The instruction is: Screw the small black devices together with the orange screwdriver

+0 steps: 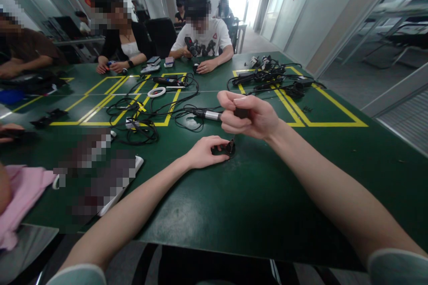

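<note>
My left hand (206, 152) rests on the green table with its thumb and fingers closed around a small black round part (231, 148). The exact kind of that part is not clear. Just above it, my right hand (256, 116) is closed around a dark-handled screwdriver (241, 113). Fingers cover most of the handle. The thin shaft appears to point down to the black part, though its tip is hard to make out.
A silver and black cylindrical tool (211, 115) with a cable lies beyond my hands. Tangled black cables (147, 131) and a white tape ring (156, 92) are left of it. More corded tools (267, 75) lie at back right. A co-worker (203, 35) sits opposite.
</note>
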Motion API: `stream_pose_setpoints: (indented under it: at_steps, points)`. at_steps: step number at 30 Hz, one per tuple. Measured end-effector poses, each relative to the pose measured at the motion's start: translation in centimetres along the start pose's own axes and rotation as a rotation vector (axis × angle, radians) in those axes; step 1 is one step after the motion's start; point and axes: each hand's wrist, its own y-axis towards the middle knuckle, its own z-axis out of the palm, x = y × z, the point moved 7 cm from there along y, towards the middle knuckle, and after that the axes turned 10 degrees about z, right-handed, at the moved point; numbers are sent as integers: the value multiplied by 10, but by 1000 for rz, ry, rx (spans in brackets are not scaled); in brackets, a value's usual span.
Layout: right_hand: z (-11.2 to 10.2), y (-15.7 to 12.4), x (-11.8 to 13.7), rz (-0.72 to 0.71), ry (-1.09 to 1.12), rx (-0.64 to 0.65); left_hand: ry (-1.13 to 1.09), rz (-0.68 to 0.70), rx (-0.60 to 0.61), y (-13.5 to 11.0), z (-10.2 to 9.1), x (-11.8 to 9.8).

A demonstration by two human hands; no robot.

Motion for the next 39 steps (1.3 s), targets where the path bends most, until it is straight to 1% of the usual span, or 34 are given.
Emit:
stream_pose_setpoints:
  at_steps: [2,5,9,12,17,21,27,31,35,39]
  points:
    - [-2,0,2,-31,-12,-13,2,2,-1,0,0,0]
    - [-3,0,2,-48,-38,12,7,1,4,0,0,0]
    - [-4,-1,0,-15,-39,10,-2,17,15,1,0,-1]
    - [-4,0,-1,25,6,-2,-8,9,24,1,1,-1]
    - [2,2,-3,63,75,56,-7,-14,22,0,1,1]
    - [2,2,-3,50,41,58,2,-11,25,0,2,1]
    - [-9,2,-6,8,-39,4,1,11,2,0,1,1]
    - [-12,3,-4,-11,-88,-46,-5,23,5,1,1,0]
    - [-9,3,0,-2,-32,-90,13,-2,3,1,0,1]
    - [-3,3,-1,35,48,-61,-7,6,10,1,0,0]
